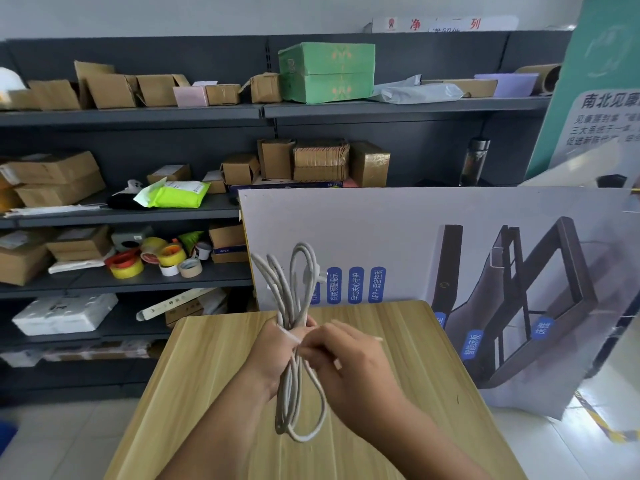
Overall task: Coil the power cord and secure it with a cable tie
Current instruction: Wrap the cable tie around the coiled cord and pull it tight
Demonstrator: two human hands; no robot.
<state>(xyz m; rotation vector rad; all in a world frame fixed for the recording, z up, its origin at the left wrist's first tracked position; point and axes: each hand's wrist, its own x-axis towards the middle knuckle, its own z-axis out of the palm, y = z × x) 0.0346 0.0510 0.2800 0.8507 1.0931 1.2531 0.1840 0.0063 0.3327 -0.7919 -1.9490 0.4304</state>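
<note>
The light grey power cord is gathered into long loops, held upright above the wooden table. A white cable tie crosses the bundle's middle.

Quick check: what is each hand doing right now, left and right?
Left hand: closed around the middle of the coiled cord, held above the table.
Right hand: fingers pinching a white cable tie at the bundle.

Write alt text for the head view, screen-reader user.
Two hands hold a coiled white cord upright above a wooden table: the left hand grips its middle, the right hand works a white tie there. Behind are shelves of cardboard boxes and tape rolls, and a printed board.
</note>
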